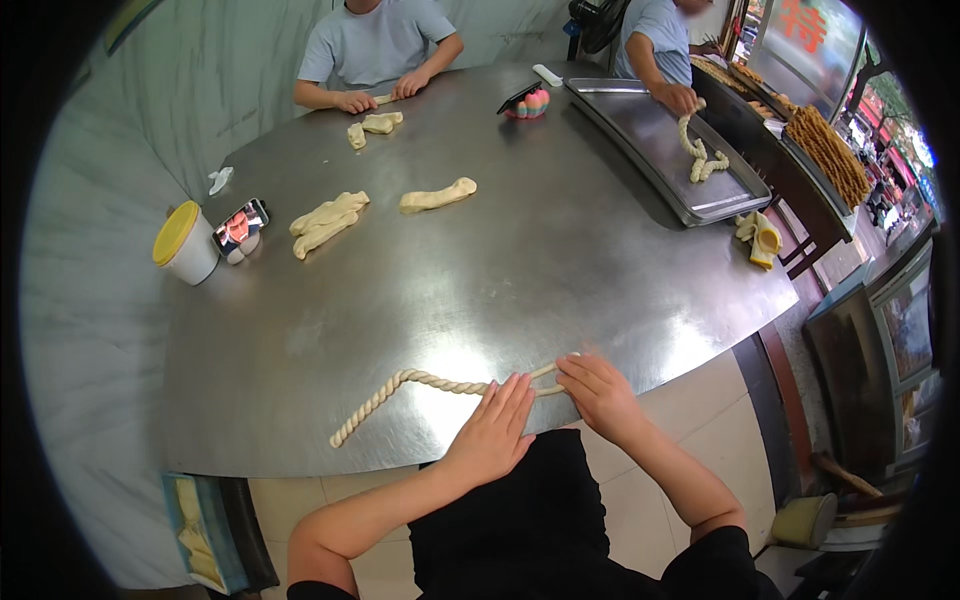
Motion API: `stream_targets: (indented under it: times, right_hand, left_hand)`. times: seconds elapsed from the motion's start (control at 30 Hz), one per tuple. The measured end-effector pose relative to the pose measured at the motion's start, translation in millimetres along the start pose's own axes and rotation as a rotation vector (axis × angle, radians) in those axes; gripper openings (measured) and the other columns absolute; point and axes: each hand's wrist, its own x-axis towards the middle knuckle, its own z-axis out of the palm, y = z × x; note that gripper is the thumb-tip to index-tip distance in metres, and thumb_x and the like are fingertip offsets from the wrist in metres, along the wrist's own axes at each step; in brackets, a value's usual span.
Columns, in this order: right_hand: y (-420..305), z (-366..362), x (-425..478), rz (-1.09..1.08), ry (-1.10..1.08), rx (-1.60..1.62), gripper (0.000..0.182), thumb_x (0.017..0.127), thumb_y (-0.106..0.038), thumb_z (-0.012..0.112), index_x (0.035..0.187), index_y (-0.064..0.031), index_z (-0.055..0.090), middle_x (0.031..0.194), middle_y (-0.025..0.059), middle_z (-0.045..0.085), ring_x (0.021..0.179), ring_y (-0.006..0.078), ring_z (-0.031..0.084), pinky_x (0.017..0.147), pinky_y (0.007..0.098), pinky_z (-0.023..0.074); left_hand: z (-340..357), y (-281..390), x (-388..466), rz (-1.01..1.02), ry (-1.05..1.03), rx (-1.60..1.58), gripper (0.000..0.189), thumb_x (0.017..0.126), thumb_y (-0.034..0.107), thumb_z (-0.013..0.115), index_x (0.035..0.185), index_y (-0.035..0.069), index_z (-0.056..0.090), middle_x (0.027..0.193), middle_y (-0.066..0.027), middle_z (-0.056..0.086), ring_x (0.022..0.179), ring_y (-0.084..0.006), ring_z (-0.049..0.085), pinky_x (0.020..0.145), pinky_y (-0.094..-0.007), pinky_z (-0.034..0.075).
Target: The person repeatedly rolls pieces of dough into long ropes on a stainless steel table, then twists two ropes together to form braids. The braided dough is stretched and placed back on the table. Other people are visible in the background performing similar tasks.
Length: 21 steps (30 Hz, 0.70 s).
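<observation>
A twisted dough rope lies bent on the stainless steel table in front of me. Its left end is tightly coiled, and on the right it divides into two thin strands. My left hand rests flat over the rope near that split, fingers stretched out. Over the strands' right ends lies my right hand, its fingers extended; the dough beneath it is hidden, so its grip is unclear. Farther back are a single dough strip and a pile of dough strips.
Across the table a person's hands work dough near small dough pieces. Another person's hand holds twisted dough over a metal tray. A lidded tub, a phone, another phone and gloves sit around the table.
</observation>
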Motion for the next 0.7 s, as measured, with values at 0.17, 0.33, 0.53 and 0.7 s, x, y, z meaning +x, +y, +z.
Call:
stream_targets:
  times: [0.17,0.33,0.53,0.7]
  right_hand:
    - [14,6,49,0.411,-0.101,-0.024,0.024,0.087,-0.008,0.066,0.109,-0.0010,0.072,0.126,0.0163,0.069,0.119,0.0328,0.063,0.102,0.0438,0.0525]
    - [11,19,26,0.107,0.079,-0.215,0.021,0.087,-0.007,0.071,0.108,-0.0039,0.073,0.127,0.0133,0.068,0.121,0.0304,0.063,0.098,0.0415,0.0528]
    - [15,9,-6,0.190,-0.047,-0.041,0.024,0.084,-0.008,0.068,0.107,-0.0018,0.071,0.118,0.0138,0.069,0.110,0.0303,0.065,0.090,0.0427,0.0547]
    - [31,16,41,0.250,0.063,-0.242,0.020,0.090,-0.010,0.067,0.108,-0.0016,0.071,0.121,0.0136,0.069,0.115,0.0313,0.064,0.096,0.0432,0.0535]
  left_hand:
    - [14,-41,79,-0.208,0.362,0.041,0.053,0.100,0.035,0.056,0.134,-0.005,0.052,0.153,-0.0312,0.042,0.146,-0.0471,0.036,0.121,-0.0650,0.020]
    - [14,-46,61,0.096,0.119,0.122,0.066,0.100,0.040,0.056,0.148,-0.005,0.047,0.163,-0.0257,0.032,0.155,-0.0377,0.025,0.126,-0.0558,0.018]
    - [12,6,39,-0.123,0.075,0.116,0.067,0.101,0.042,0.055,0.146,-0.007,0.046,0.158,-0.0292,0.036,0.151,-0.0440,0.028,0.124,-0.0594,0.019]
    - [6,-48,106,-0.017,0.225,0.219,0.070,0.102,0.045,0.053,0.150,-0.005,0.044,0.161,-0.0271,0.034,0.153,-0.0416,0.026,0.124,-0.0601,0.016]
